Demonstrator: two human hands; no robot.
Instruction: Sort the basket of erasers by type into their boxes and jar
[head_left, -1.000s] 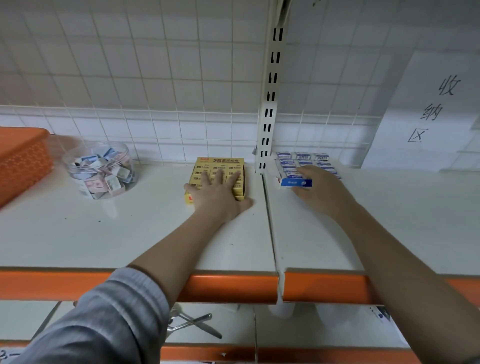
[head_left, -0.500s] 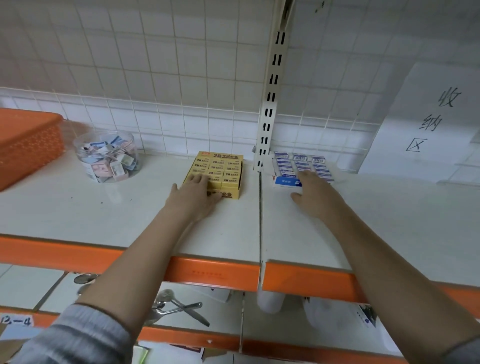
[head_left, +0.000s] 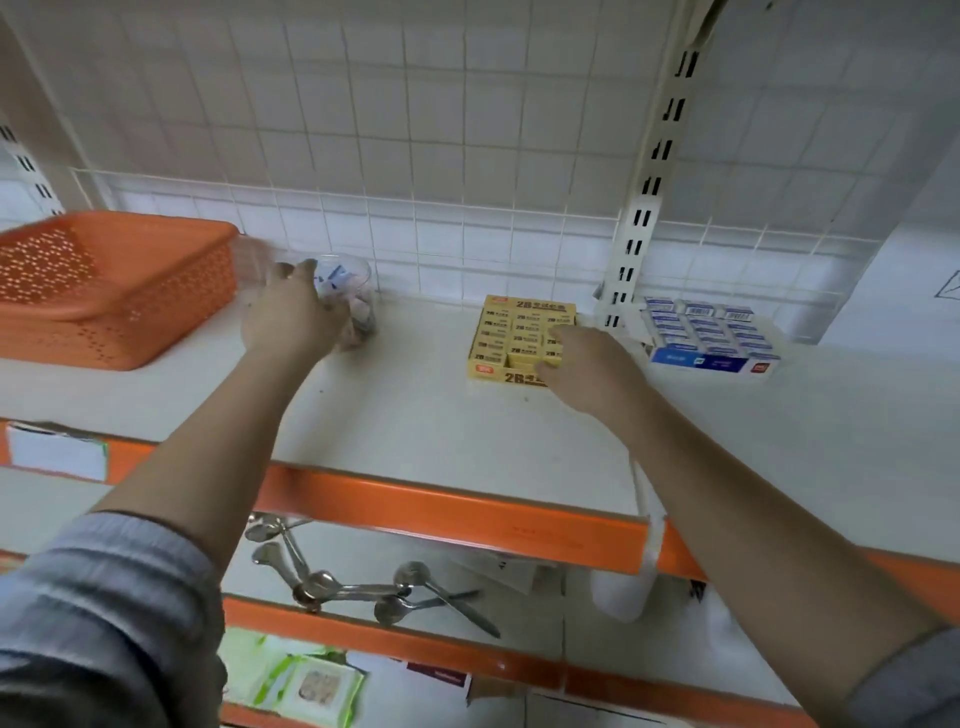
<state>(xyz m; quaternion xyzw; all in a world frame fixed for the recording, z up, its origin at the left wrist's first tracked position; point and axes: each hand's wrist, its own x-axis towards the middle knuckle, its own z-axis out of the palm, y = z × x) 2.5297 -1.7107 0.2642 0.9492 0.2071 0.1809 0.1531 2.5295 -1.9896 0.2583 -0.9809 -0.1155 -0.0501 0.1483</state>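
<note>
We are gripping the clear jar (head_left: 353, 301) of mixed erasers with our left hand (head_left: 293, 317), fingers curled round its side, just beside the orange basket (head_left: 111, 291) on the shelf (head_left: 415, 415). Our right hand (head_left: 587, 371) is resting, fingers extended, on the yellow eraser box (head_left: 511, 332); the blue eraser box (head_left: 709, 338) is sitting just beyond the upright.
</note>
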